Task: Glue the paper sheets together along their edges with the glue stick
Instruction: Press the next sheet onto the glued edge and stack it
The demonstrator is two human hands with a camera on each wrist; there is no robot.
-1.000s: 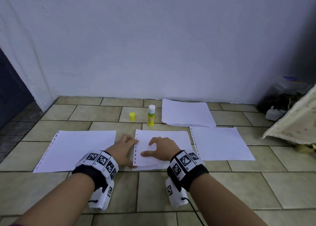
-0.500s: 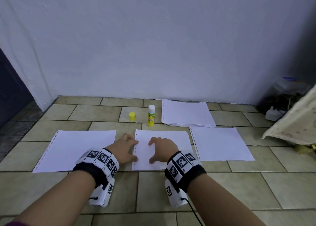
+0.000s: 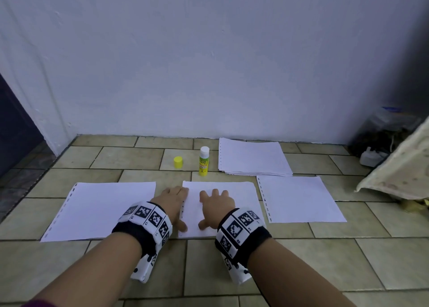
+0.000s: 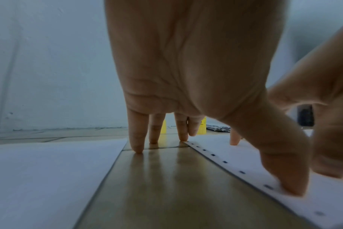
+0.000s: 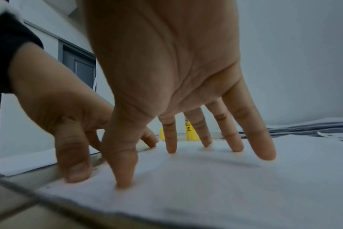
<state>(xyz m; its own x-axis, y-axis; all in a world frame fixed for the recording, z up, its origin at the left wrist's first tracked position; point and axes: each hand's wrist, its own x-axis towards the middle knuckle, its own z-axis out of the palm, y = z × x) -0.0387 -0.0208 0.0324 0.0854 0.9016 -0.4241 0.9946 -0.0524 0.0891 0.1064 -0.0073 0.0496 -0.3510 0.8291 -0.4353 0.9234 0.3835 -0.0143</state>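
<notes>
- Head view: glue stick (image 3: 204, 161) stands upright, tip up, just beyond the middle sheet (image 3: 239, 197); left hand (image 3: 171, 202) and right hand (image 3: 217, 205) press it, fingers spread, grasping nothing.
- Left wrist view: thumb on the sheet's punched edge.
- Right wrist view: fingertips (image 5: 238, 148) on the sheet.

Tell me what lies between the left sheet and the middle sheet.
Bare floor tile, with the left hand's fingertips resting on it; the left sheet and middle sheet stay apart. Head and left wrist views show it.
</notes>
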